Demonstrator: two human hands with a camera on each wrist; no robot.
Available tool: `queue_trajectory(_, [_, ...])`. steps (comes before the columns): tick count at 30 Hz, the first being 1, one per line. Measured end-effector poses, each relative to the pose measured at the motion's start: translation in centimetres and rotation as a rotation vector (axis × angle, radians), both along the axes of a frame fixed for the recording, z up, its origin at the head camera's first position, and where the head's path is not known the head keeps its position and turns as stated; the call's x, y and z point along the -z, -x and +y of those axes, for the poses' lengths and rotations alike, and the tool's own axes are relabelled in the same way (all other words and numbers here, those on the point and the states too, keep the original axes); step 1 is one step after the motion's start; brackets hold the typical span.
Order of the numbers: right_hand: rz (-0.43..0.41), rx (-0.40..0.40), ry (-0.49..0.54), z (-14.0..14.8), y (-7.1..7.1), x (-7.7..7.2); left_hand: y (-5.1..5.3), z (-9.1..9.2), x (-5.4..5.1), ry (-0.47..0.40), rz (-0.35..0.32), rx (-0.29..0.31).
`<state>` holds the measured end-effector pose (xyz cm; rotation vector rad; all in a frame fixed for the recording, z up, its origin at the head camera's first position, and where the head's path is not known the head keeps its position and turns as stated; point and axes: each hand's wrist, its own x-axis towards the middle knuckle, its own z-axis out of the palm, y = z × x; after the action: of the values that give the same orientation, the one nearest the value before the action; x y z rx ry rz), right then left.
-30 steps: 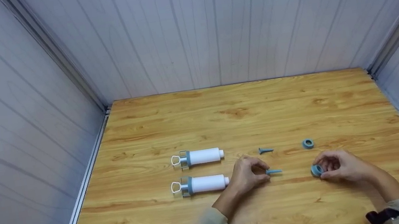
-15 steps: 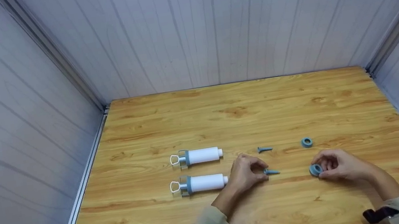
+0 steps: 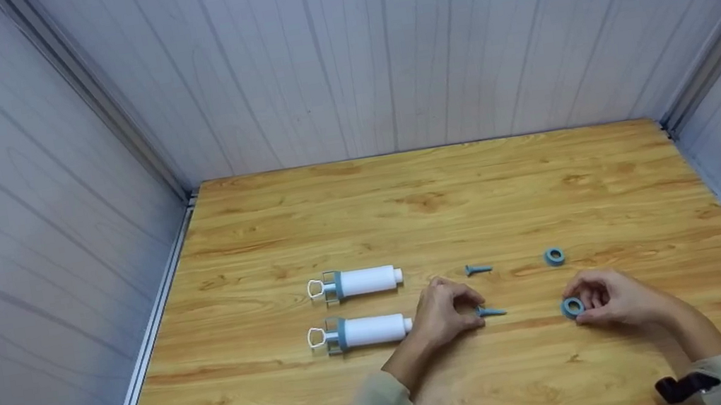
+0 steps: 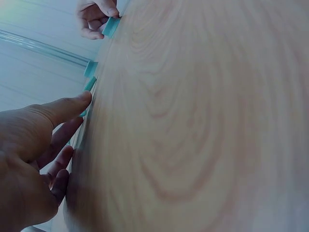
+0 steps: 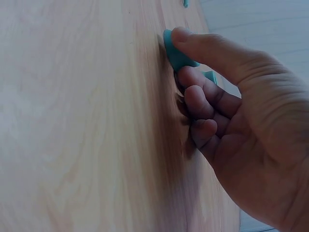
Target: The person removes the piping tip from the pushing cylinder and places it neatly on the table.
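Observation:
In the head view, my left hand (image 3: 445,315) pinches the flared end of a blue-grey tapered nozzle (image 3: 492,311) between thumb and forefinger. The nozzle's thin tip points right, low over the table. To its right my right hand (image 3: 621,298) holds a blue-grey ring cap (image 3: 571,307) at its rim, thumb nearest me. The right wrist view has the thumb and forefinger on the ring cap (image 5: 176,52), the other fingers curled beneath. Two white syringe-like cylinders, the near one (image 3: 376,329) and the far one (image 3: 369,280), lie left of the hands with their loop handles pointing left.
Behind the held pieces lie a second nozzle (image 3: 479,269) and a second ring cap (image 3: 554,257). Everything rests on a wood-grain table (image 3: 431,220). Pale panel walls (image 3: 352,53) rise at its back and both sides.
The near nozzle has shifted slightly left at my left fingertips, showing more of its flared head. The ring cap in my right hand has turned a little. The other pieces stay put.

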<state>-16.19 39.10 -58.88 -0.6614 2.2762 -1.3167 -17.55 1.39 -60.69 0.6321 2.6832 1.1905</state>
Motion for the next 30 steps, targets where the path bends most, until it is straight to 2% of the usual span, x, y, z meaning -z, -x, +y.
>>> queue_trajectory(7, [0.047, -0.019, 0.014, 0.1, 0.1, 0.1, 0.0, 0.0, -0.1, -0.003, 0.002, 0.017])
queue_trajectory(22, [0.069, -0.018, 0.009, 0.0, 0.2, 0.0, 0.1, -0.1, -0.3, 0.008, -0.017, 0.023])
queue_trajectory(30, [0.043, -0.012, 0.028, 0.0, 0.2, -0.4, -0.1, 0.1, -1.2, 0.004, -0.025, 0.023])
